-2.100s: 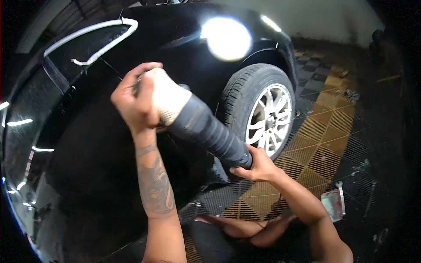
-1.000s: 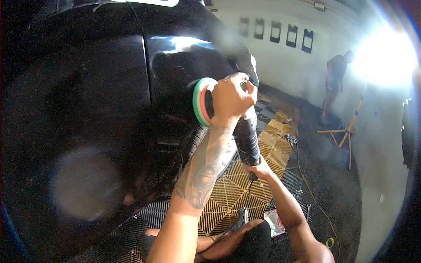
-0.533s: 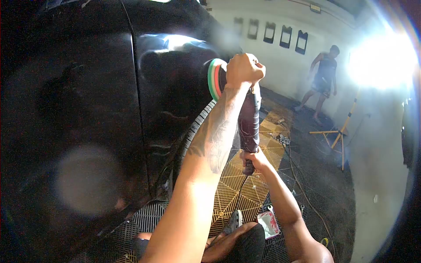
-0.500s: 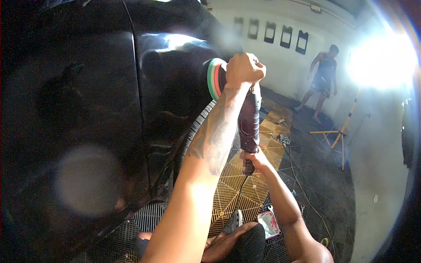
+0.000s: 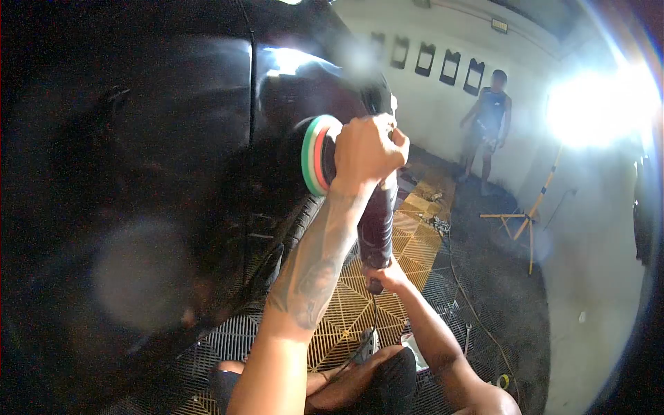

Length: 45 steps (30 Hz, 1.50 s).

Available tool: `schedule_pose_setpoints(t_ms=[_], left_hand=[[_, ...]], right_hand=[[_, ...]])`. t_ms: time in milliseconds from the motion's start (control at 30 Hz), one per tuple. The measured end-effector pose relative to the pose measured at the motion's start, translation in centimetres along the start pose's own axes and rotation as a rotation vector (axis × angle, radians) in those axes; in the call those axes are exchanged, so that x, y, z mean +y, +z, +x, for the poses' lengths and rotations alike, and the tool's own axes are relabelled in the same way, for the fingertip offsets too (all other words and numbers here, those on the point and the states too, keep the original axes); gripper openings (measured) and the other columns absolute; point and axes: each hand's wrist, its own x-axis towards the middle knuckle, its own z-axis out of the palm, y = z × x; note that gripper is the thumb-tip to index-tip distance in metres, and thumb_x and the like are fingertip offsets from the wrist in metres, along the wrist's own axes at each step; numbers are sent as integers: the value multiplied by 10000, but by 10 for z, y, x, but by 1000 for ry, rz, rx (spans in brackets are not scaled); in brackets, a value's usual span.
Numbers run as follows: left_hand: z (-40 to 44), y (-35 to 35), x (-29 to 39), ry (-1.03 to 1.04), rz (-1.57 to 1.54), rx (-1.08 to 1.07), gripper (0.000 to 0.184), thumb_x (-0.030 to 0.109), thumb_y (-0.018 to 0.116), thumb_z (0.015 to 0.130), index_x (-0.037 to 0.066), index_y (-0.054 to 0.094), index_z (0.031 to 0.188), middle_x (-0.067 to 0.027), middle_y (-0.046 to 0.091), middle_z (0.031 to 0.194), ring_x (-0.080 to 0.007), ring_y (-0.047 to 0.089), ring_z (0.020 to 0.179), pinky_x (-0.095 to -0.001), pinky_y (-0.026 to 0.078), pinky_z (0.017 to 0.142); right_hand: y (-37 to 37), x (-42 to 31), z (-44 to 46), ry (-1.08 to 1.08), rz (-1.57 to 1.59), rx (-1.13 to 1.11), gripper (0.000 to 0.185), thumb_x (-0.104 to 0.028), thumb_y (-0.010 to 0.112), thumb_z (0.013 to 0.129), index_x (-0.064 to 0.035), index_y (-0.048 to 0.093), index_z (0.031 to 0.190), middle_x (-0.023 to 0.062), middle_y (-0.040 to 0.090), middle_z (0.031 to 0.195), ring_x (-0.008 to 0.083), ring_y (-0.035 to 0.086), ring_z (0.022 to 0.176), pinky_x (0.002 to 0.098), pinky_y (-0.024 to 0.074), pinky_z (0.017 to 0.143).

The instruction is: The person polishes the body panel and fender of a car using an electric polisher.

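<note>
A dark electric polisher (image 5: 377,225) spans my two hands. My left hand (image 5: 368,153) is closed over its head end. Lower down, my right hand (image 5: 389,275) wraps around the rear end of the body, where the cord leaves it. The round polishing pad (image 5: 315,155), banded green, white and red, faces the black car panel (image 5: 173,131) on the left, near the panel seam. It looks to be against the paint, though the contact edge is in shadow. Below the pad shows part of a tyre (image 5: 299,225).
A bright work lamp (image 5: 602,104) on a yellow tripod (image 5: 529,218) stands at the right. Another person (image 5: 490,124) stands by the far wall. Grated floor tiles (image 5: 346,304) carry a cable (image 5: 460,277), a wrench (image 5: 467,337) and a tape roll (image 5: 503,381).
The polisher and both my hands have moved left and lower in view, the pad shifting along the panel. The view has turned slightly. The other person's stance has changed.
</note>
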Motion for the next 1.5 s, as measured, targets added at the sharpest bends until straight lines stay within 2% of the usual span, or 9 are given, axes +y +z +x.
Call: schedule_pose_setpoints(t_ms=[300,400,567,967,1033,1200,1267,1300,1500], left_hand=[[-21,-1,-5,1,-37,62,192,154,680,763,43,723,914,-182,721,863,-335,712,770,-390,563,697],[-22,14,-9,2,-47,42,200,164,684,757,40,730,907,-182,720,868,-338,710,761,-394,560,693],[-15,53,-19,10,-4,-11,222,226,659,752,61,741,876,-191,700,779,-370,695,721,-416,557,675],[-17,128,-40,57,84,-163,246,257,617,720,45,738,754,-218,686,727,-398,689,687,-448,576,693],[-15,119,-34,61,66,-150,241,252,619,721,43,735,749,-220,685,723,-398,688,687,-450,574,691],[-17,88,-30,71,68,-96,175,229,625,726,81,718,739,-189,673,695,-382,675,650,-444,558,645],[-32,70,-33,56,72,-107,140,196,639,715,74,703,742,-181,679,713,-374,671,655,-442,548,628],[-41,62,-35,79,58,-63,133,179,645,716,66,701,755,-176,683,728,-368,673,659,-438,546,627],[-100,9,-35,157,44,-20,99,152,639,762,59,659,787,-134,695,789,-323,674,652,-392,550,590]], right_hand=[[-1,-3,-5,-12,-52,-35,397,-198,839,675,-26,648,977,29,685,862,119,612,688,306,505,649],[-11,23,0,121,-44,-30,398,-191,840,672,-26,645,976,41,684,835,126,622,682,303,509,648],[-14,48,13,12,89,91,318,-61,793,669,-14,633,940,47,645,746,167,607,620,321,518,610],[-16,95,46,-46,357,-8,174,-37,691,721,-6,618,876,101,644,746,214,628,616,365,526,560],[-17,93,49,-78,291,-73,265,-180,763,747,-24,633,918,80,663,779,200,641,643,351,532,602],[4,80,37,-3,398,-48,375,32,676,691,-14,597,1054,97,667,865,228,655,721,369,550,673],[23,92,35,34,349,-73,459,41,717,660,-26,615,1102,75,679,912,196,651,784,355,541,739],[31,97,30,-166,235,-93,439,16,757,733,-45,589,1134,73,650,943,199,645,773,347,548,658],[76,126,11,-98,483,-160,593,-96,827,646,-53,551,1169,49,629,902,169,621,763,335,523,679]])
